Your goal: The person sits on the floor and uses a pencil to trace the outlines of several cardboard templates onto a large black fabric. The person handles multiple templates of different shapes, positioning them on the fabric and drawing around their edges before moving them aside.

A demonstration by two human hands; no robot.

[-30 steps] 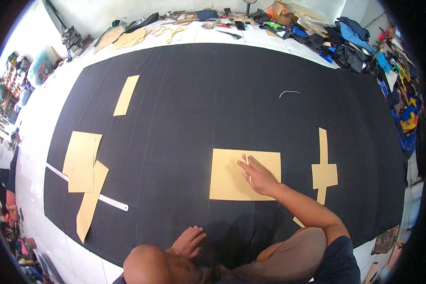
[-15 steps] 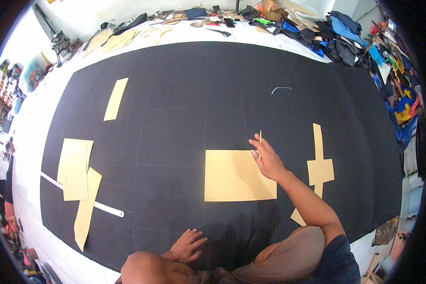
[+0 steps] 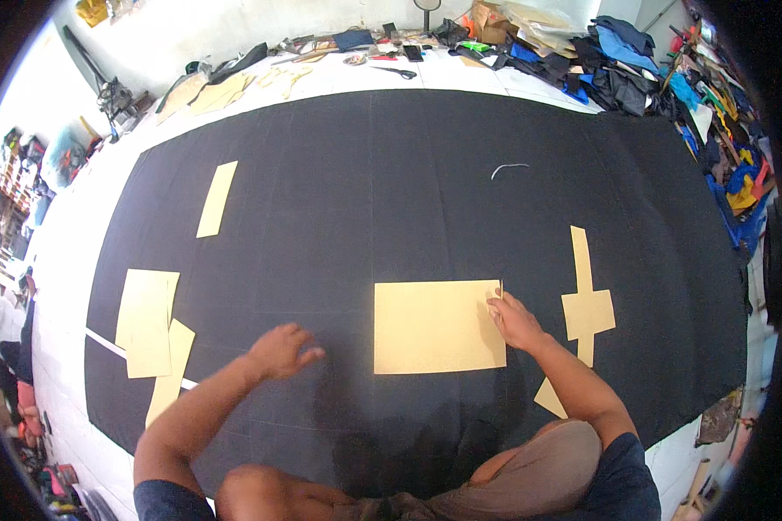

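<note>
A wide sheet of black fabric (image 3: 321, 217) is spread on the floor in front of me. On it, near the middle, lies a tan rectangular paper pattern piece (image 3: 430, 328). My right hand (image 3: 520, 323) is at that piece's right edge, fingers closed around a thin pencil (image 3: 501, 287) that stands nearly upright by the upper right corner. To the left of the rectangle, my left hand (image 3: 284, 351) hovers above or rests lightly on the fabric; which of these I cannot tell. Its fingers are apart and nothing is in them.
Overlapping tan pattern pieces (image 3: 148, 321) lie at left over a white ruler (image 3: 106, 342). A narrow strip (image 3: 217, 200) is farther up. Cross-shaped pieces (image 3: 587, 314) lie right of my right hand. Scissors (image 3: 394, 71) and heaped cloth (image 3: 626, 78) sit beyond the fabric.
My left hand has moved up and forward from beside my knee. My right hand has shifted right and down to the rectangle's edge, still with the pencil. The view has shifted slightly.
</note>
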